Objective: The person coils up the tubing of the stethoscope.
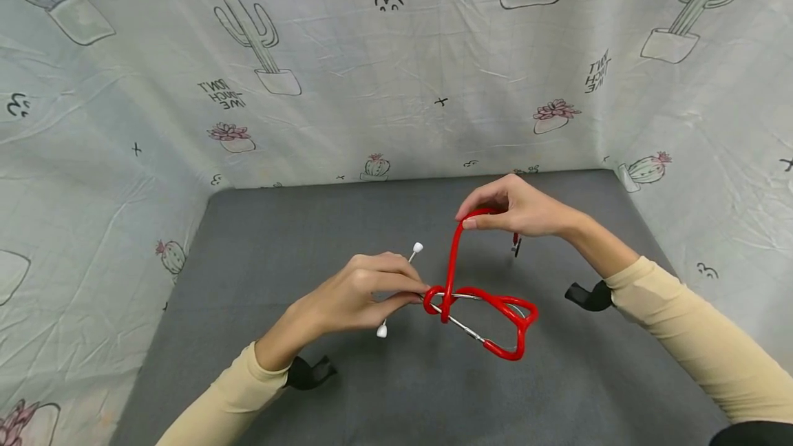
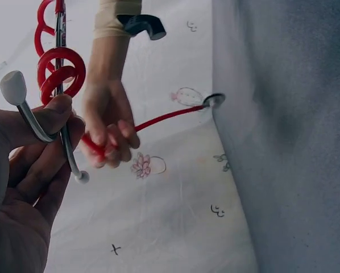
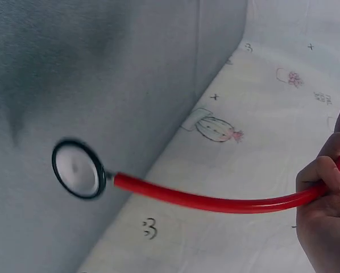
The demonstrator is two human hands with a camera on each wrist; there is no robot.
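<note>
A red stethoscope (image 1: 454, 260) is held up between both hands. My left hand (image 1: 365, 291) pinches its metal ear tubes near the white eartips (image 1: 418, 248); in the left wrist view thumb and fingers close on the tubes beside a coil of red tubing (image 2: 61, 71). The tubing loops around the metal tubes just right of that hand. Higher and to the right, my right hand (image 1: 514, 206) grips the red tube (image 3: 215, 203) between thumb and fingers. From it the tube runs out to the round chest piece (image 3: 78, 169), which hangs free in the right wrist view.
A dark grey tabletop (image 1: 297, 226) lies beneath the hands. White cloth walls (image 1: 347, 88) printed with cacti stand at the back and both sides. Black straps (image 1: 591, 296) hang at the wrists.
</note>
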